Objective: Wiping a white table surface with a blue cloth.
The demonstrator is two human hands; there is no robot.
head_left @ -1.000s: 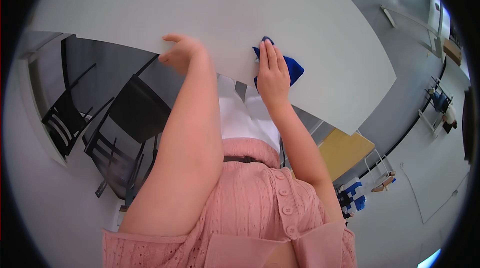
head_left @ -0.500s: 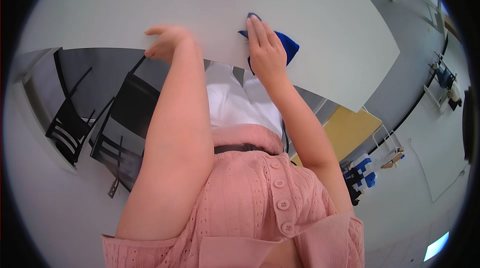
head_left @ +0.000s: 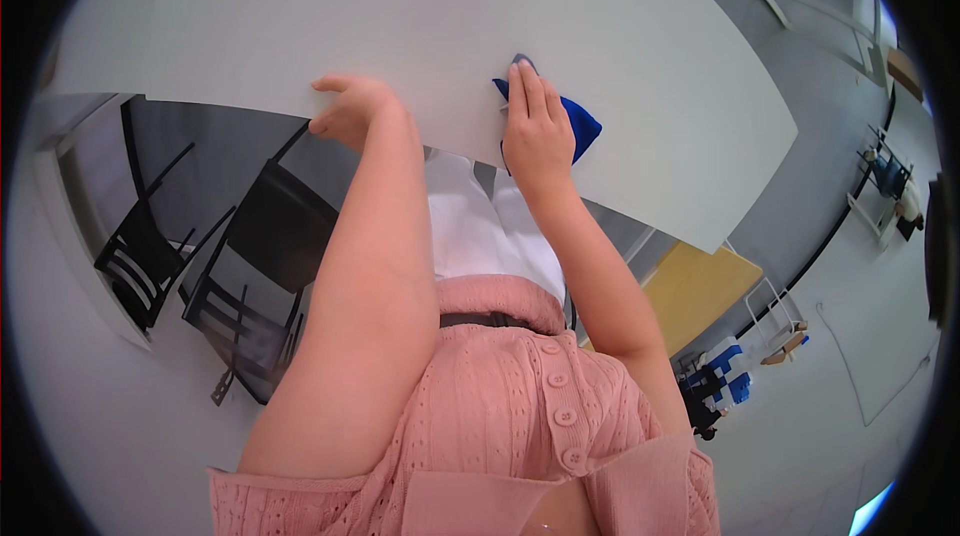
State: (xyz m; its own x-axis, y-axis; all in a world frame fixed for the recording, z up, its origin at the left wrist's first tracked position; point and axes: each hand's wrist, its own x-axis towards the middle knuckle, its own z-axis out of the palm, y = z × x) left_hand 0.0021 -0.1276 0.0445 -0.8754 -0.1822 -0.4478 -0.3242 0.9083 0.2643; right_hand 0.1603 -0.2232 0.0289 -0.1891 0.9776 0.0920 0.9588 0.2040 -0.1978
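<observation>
My right hand (head_left: pixel 540 134) lies flat on a blue cloth (head_left: pixel 583 130) on the white table (head_left: pixel 690 76), close to its near edge. Its fingers are stretched out and point away from me. Corners of the cloth stick out on both sides, and a greyish tip shows past the fingertips; the thumb is hidden. My left hand (head_left: pixel 352 110) rests at the table's near edge, further left, with nothing in it. Thumb and fingers there are spread apart.
Black chairs (head_left: pixel 280 226) stand left of me, below the table edge. A yellow board (head_left: pixel 700 286) and a white metal frame (head_left: pixel 770 306) are at the right. Blue-and-white packages (head_left: pixel 728 376) lie on the floor nearby. Another person (head_left: pixel 905 206) is far off at the right.
The view has shifted, so table, hands and cloth sit lower in the picture. The right hand stays on the cloth, and the left stays at the table edge.
</observation>
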